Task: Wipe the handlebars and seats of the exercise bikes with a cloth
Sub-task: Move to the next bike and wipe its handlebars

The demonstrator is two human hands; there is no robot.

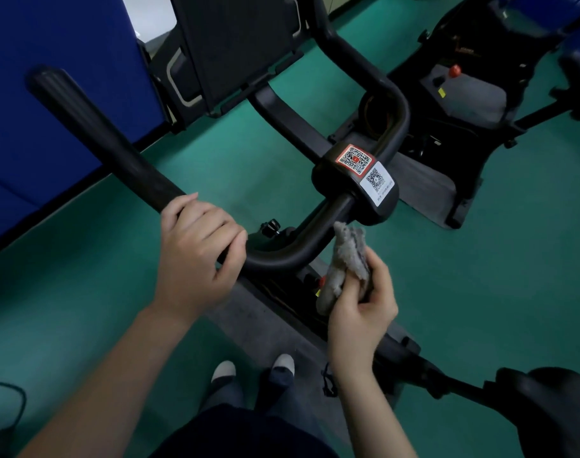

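The black handlebar (110, 140) of an exercise bike runs from upper left through a curved middle to a clamp block with two QR stickers (361, 175). My left hand (196, 246) grips the left bar near its bend. My right hand (361, 309) holds a crumpled grey cloth (345, 259) just below the curved bar, beside the clamp; the cloth's top tip nearly touches the bar. The bike's black seat (553, 411) is at the lower right corner.
A blue padded panel (50, 94) stands at the left. A black console or tablet holder (235, 47) rises behind the handlebar. A second bike's base (463, 90) sits at upper right on the green floor (480, 276). My feet (255, 371) stand below the bar.
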